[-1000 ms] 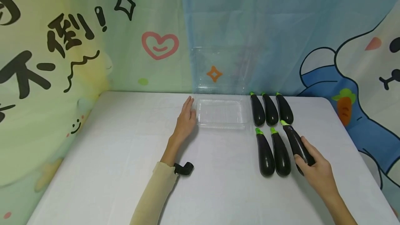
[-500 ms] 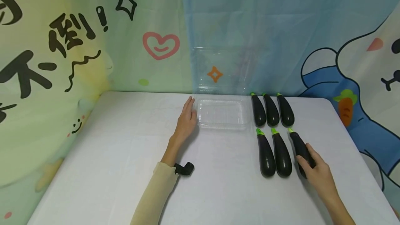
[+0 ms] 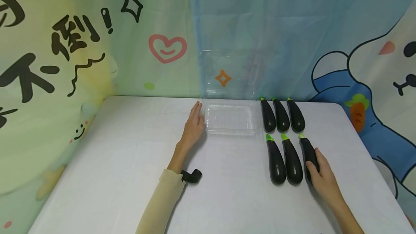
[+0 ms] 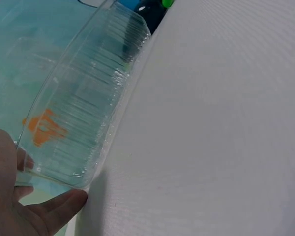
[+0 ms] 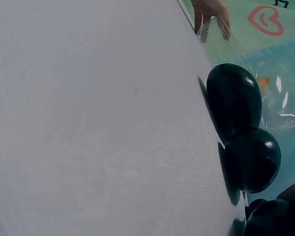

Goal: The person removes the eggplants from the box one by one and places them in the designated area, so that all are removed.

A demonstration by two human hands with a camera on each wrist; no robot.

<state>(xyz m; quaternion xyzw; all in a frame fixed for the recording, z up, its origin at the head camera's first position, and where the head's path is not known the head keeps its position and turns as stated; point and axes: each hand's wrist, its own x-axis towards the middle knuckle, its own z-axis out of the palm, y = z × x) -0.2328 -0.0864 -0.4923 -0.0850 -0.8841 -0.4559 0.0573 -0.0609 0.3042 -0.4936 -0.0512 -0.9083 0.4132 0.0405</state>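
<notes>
My right hand (image 3: 326, 180) grips the lower, fat end of a black eggplant (image 3: 309, 151) with a bright green cap, thumb on one side and fingers on the other. It lies at the right end of the front row, beside two more eggplants. Three others form the back row (image 3: 282, 115). Against the left side of a clear plastic container (image 3: 229, 132) rests my left hand (image 3: 194, 125), its fingers straight. In the left wrist view the thumb is at the near corner of the container (image 4: 81, 105), and other fingers show through the plastic.
The container's clear lid (image 3: 240, 64) stands raised at the back, against the printed backdrop (image 3: 169, 6). A white cloth (image 3: 227, 190) covers the table. On the left wrist sits a black strap mount (image 3: 191, 176). Two eggplants loom large in the right wrist view (image 5: 234, 101).
My right hand has drawn the gripped eggplant back from the rear row, then shifted it left, lining it up with the front row. The left hand and container stay put.
</notes>
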